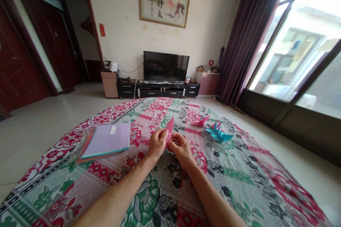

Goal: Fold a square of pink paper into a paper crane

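A pink piece of folded paper (pixel 170 125), narrow and pointed at the top, is held upright over the middle of the table. My left hand (pixel 157 142) pinches it from the left, thumb on the near face. At its lower right edge, the fingers of my right hand (pixel 181 149) are closed on the paper; their tips partly cover its lower end. To the right lie finished paper cranes: a pink crane (pixel 200 121) and a blue crane (pixel 218 134), with more pink paper showing behind the blue one.
A stack of coloured paper (pixel 106 140), lavender on top with a small white label, lies left of my hands. The round table wears a flowered cloth (pixel 149 198). Beyond it stand a television (pixel 166 66) and a low cabinet (pixel 161 90); a window is at right.
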`<state>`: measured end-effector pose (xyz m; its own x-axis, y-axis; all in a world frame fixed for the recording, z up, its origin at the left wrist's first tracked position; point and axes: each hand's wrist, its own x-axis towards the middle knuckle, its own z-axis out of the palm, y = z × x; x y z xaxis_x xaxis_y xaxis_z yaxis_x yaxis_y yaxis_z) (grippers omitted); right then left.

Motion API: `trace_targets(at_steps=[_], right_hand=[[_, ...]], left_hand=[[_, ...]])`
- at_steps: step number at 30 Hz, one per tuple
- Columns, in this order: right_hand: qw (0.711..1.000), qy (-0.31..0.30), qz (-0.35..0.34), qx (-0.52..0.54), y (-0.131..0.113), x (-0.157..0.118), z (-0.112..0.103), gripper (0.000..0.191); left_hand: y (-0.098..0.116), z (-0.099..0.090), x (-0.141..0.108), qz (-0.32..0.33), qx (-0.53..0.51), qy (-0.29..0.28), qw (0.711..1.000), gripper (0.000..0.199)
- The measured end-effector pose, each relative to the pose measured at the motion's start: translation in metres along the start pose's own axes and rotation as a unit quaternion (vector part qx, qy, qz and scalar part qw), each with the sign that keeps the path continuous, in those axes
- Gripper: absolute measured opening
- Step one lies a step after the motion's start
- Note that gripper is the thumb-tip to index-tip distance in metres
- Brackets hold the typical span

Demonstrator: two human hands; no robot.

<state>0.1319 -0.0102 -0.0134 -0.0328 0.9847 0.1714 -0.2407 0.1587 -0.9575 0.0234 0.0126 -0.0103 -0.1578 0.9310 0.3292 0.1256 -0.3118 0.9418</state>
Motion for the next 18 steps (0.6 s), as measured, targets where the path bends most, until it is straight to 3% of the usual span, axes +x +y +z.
trace_targets(at_steps=[5, 11, 18], right_hand=[[0.997, -0.034, 0.047, 0.057, 0.0, 0.0, 0.001, 0.04], [0.997, -0.018, 0.061, 0.043, 0.001, 0.001, -0.003, 0.038], [0.999, 0.016, 0.036, 0.03, -0.003, 0.003, -0.01, 0.027]], left_hand=[[0.001, 0.0, -0.003, 0.025, 0.042, 0.009, 0.999, 0.024], [0.006, 0.003, -0.01, 0.038, 0.042, 0.008, 0.998, 0.021], [0.002, 0.0, -0.006, -0.026, -0.06, -0.062, 0.996, 0.038]])
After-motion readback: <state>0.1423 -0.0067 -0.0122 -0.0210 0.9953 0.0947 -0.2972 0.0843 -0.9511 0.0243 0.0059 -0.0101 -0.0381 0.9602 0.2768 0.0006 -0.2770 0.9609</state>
